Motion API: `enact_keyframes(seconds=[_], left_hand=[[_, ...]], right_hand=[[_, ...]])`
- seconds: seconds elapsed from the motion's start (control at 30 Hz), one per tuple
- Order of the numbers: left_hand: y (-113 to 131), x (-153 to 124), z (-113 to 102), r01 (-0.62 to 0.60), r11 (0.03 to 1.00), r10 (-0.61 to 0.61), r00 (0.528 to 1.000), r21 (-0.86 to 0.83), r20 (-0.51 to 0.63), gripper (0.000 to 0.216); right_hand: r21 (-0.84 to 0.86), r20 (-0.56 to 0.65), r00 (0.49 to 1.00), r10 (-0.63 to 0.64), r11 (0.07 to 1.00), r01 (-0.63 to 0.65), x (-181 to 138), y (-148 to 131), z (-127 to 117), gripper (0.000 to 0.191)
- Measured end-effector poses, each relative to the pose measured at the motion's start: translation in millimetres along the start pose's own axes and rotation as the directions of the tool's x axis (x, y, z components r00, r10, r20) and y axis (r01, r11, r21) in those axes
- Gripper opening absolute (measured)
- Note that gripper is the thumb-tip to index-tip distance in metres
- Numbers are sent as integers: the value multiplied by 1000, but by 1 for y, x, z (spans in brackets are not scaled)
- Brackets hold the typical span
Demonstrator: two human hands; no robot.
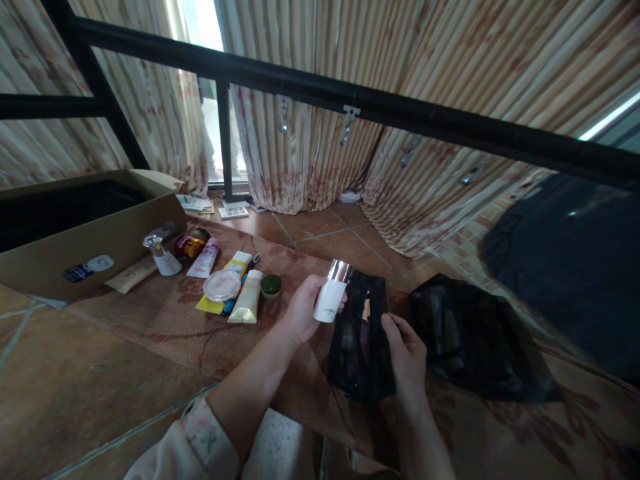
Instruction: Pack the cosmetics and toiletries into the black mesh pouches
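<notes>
Brown patterned cloth bears tubes, bottles, a green-lidded jar, and a black bag.

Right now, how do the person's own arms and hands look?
The left hand and right hand are bare, with no gloves. The left arm has a pale sleeve with a faint pink and green pattern. On the right arm, no sleeve shows.

Pleated curtains (red-patterned) hang behind a black frame.
</notes>
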State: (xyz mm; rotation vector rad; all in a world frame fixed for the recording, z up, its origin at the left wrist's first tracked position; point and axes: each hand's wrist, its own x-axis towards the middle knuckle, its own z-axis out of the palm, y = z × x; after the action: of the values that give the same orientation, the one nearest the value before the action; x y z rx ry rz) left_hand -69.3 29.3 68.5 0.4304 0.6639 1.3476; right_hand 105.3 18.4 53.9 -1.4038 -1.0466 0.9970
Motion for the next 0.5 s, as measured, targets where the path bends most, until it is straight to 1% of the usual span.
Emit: enact_keyframes(seconds=[0.13, 0.5], left_hand=[[-1, -1, -2, 22, 999, -21, 999, -32, 38, 38], [-1, -3, 1, -6, 1000, 6, 999, 4, 51, 36]], right_hand=[[-9, 7, 1000, -15, 1000, 15, 0, 0, 0, 43], [-10, -4, 1000, -22, 1000, 22, -1, -2, 1, 40]])
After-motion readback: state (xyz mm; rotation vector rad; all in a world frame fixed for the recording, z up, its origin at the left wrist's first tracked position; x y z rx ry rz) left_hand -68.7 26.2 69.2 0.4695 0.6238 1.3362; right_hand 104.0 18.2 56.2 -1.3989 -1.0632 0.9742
